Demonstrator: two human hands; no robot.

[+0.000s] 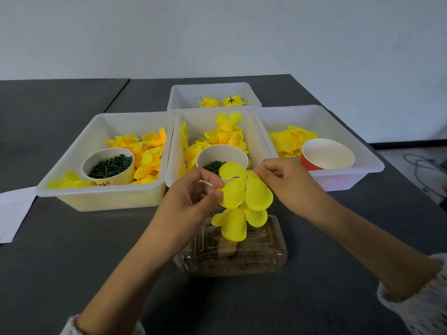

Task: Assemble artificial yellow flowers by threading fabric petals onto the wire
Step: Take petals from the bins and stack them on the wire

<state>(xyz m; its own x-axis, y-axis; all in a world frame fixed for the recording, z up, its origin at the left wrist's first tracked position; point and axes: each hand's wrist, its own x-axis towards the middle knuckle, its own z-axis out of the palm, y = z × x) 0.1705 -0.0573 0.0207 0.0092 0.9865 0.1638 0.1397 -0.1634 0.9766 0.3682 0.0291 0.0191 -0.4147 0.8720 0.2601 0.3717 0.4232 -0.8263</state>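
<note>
Pinching yellow petal layers w/ both left hand & right hand, I risk missing the hidden wire, bunching fabric.

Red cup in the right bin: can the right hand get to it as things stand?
Probably yes, once it lets go. The red cup stands just beyond the right hand, with only the low bin wall between. But that hand now pinches the yellow petals, shared with the left hand.
</note>
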